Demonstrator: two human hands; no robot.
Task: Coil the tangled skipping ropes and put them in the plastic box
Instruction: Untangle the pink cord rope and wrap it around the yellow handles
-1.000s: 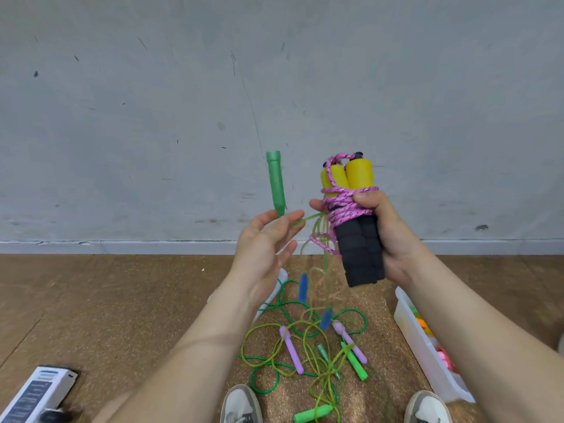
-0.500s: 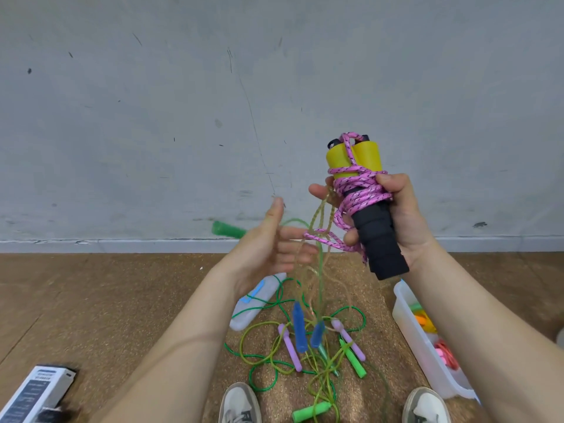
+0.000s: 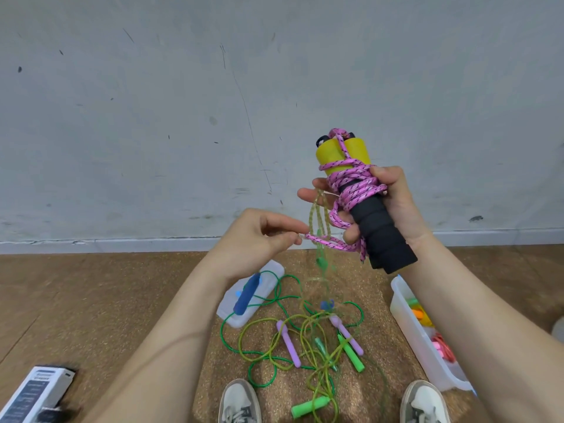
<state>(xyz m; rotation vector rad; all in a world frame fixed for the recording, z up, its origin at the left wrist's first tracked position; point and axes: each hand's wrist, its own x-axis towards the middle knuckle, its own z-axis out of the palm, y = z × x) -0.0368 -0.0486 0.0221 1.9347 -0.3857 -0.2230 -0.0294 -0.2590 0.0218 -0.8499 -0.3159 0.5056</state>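
Closed now, the left hand (image 3: 253,239) pinches loose pink rope (image 3: 355,186). Rightward, the right hand (image 3: 396,203) grips the tilted handles (image 3: 381,236).

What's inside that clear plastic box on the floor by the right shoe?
The clear plastic box holds something orange and a pink-red bundle, probably ropes. The person's right forearm covers the rest of its inside.

pink rope (image 3: 355,185) coiled rnd handles (image 3: 383,239), tangled ropes (image 3: 305,340) on floor (image 3: 91,300), box (image 3: 412,328) rt
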